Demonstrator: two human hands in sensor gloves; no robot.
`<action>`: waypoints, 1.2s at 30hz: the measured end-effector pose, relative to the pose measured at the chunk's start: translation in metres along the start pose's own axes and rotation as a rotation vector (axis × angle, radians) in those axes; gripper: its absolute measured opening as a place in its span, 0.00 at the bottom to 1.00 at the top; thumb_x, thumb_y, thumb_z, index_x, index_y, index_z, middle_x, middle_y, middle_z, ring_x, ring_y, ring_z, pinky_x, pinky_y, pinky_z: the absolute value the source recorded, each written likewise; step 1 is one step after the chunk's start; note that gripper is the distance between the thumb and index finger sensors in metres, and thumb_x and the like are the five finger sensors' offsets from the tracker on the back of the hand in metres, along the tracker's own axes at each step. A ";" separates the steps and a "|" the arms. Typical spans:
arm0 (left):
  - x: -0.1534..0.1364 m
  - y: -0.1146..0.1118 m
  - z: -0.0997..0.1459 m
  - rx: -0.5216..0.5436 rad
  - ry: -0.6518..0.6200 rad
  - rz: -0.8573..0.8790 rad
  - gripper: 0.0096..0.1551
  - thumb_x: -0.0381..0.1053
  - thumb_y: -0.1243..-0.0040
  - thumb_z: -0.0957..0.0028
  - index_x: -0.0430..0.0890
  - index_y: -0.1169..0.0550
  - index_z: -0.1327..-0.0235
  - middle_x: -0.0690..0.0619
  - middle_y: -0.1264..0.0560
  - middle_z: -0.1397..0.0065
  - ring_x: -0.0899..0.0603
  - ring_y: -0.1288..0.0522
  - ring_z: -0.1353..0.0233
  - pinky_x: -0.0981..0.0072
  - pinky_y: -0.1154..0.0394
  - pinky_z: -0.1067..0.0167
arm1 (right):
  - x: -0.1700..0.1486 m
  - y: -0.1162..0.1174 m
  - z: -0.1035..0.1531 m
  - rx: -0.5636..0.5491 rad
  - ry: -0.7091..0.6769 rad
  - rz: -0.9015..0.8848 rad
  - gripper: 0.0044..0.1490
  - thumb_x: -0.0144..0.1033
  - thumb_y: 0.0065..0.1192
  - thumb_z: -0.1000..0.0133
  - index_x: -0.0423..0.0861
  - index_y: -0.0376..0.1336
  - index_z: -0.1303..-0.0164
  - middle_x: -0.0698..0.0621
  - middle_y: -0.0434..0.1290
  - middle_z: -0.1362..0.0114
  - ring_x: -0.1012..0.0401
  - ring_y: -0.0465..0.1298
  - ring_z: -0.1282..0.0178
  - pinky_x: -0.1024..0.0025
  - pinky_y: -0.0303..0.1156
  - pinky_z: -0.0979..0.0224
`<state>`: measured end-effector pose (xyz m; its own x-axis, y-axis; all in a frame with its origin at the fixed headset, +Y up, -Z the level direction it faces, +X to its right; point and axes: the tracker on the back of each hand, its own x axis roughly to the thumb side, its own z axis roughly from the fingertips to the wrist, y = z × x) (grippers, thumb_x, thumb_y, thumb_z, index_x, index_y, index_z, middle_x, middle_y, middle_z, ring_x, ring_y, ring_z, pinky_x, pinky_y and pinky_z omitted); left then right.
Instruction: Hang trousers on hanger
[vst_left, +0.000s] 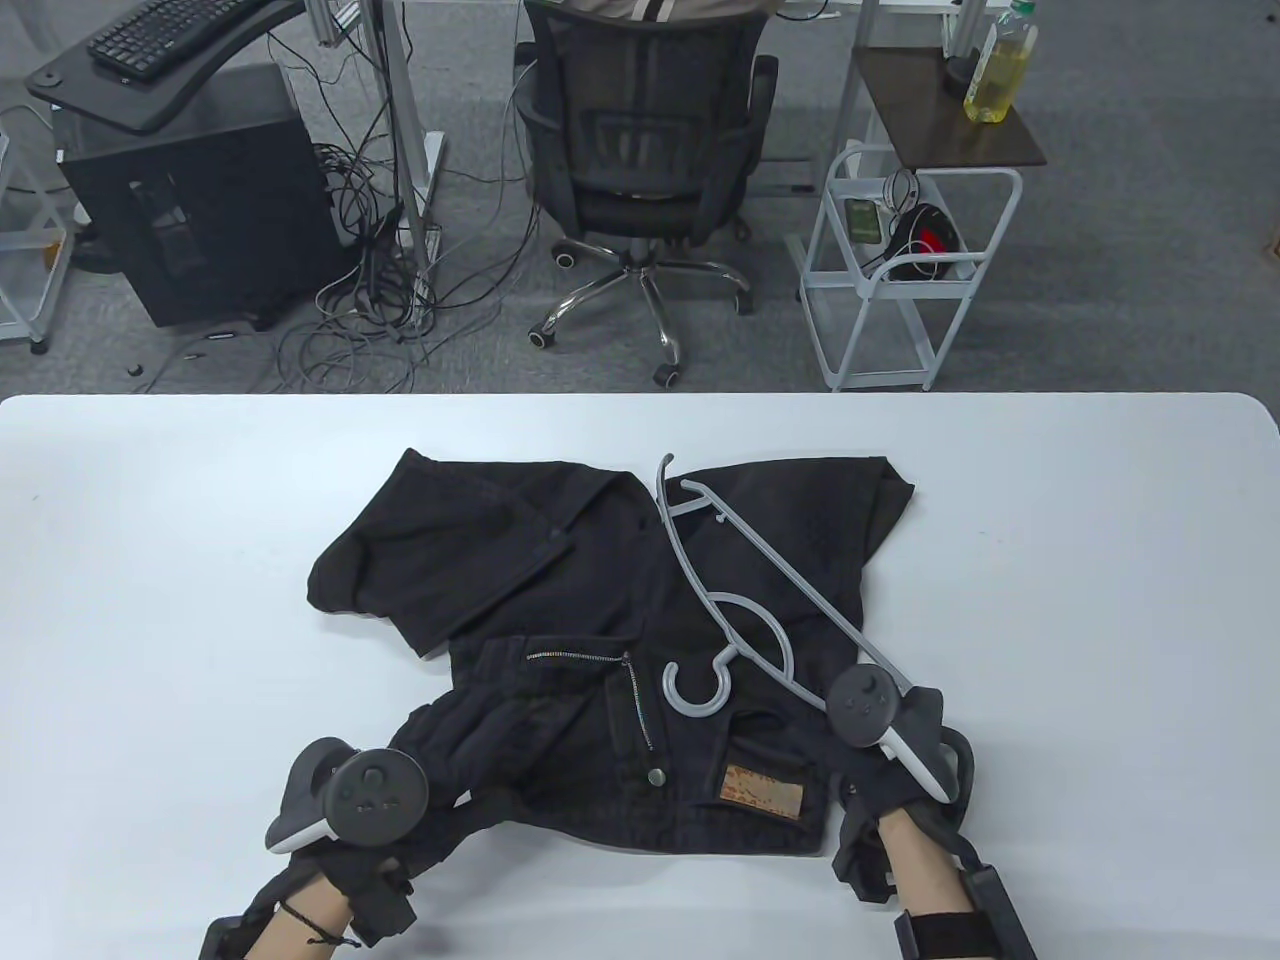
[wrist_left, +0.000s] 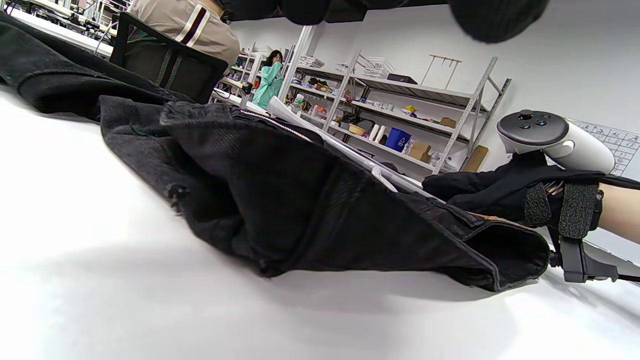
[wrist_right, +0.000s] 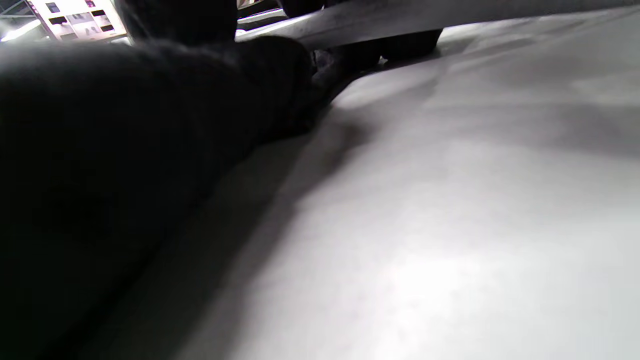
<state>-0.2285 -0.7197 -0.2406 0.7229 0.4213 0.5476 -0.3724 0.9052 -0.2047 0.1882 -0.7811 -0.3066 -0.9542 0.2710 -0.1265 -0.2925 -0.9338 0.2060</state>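
Observation:
Black trousers (vst_left: 600, 600) lie folded on the white table (vst_left: 150, 600), waistband toward me. A grey plastic hanger (vst_left: 740, 610) lies on top of them, hook near the fly. My left hand (vst_left: 365, 800) is at the left end of the waistband; in the left wrist view its fingertips (wrist_left: 305, 9) hang spread above the trousers (wrist_left: 300, 200) and hold nothing. My right hand (vst_left: 875, 720) rests on the right end of the waistband, over the hanger's near arm end. It also shows in the left wrist view (wrist_left: 495, 192). The tracker hides its fingers. The right wrist view is dark and blurred, with the hanger bar (wrist_right: 400, 20) at the top.
The table's far edge (vst_left: 640, 396) runs across the middle of the table view. Beyond it stand an office chair (vst_left: 640, 150), a white wire cart (vst_left: 910, 270) and a computer tower (vst_left: 200, 210) with loose cables.

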 end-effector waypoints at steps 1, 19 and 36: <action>0.000 0.000 0.000 -0.001 0.001 0.000 0.45 0.67 0.51 0.43 0.53 0.50 0.18 0.45 0.49 0.14 0.32 0.48 0.17 0.32 0.46 0.27 | 0.000 0.000 0.000 -0.004 0.003 0.006 0.51 0.56 0.63 0.51 0.51 0.47 0.20 0.45 0.63 0.21 0.48 0.63 0.23 0.43 0.46 0.20; -0.010 -0.001 -0.001 0.046 0.113 -0.035 0.43 0.67 0.51 0.43 0.52 0.46 0.18 0.43 0.45 0.15 0.31 0.43 0.19 0.32 0.41 0.30 | -0.009 -0.024 0.009 -0.132 -0.005 -0.067 0.41 0.52 0.71 0.55 0.52 0.65 0.31 0.55 0.79 0.47 0.54 0.77 0.42 0.44 0.55 0.21; -0.018 -0.008 -0.005 -0.005 0.167 -0.024 0.41 0.66 0.50 0.43 0.50 0.41 0.20 0.43 0.42 0.16 0.31 0.41 0.20 0.32 0.39 0.31 | -0.028 -0.066 0.034 -0.406 -0.008 -0.287 0.38 0.50 0.72 0.54 0.52 0.66 0.33 0.57 0.80 0.49 0.56 0.78 0.45 0.46 0.61 0.23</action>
<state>-0.2358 -0.7343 -0.2531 0.8187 0.4022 0.4098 -0.3508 0.9154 -0.1975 0.2320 -0.7188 -0.2842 -0.8397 0.5309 -0.1145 -0.4973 -0.8363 -0.2309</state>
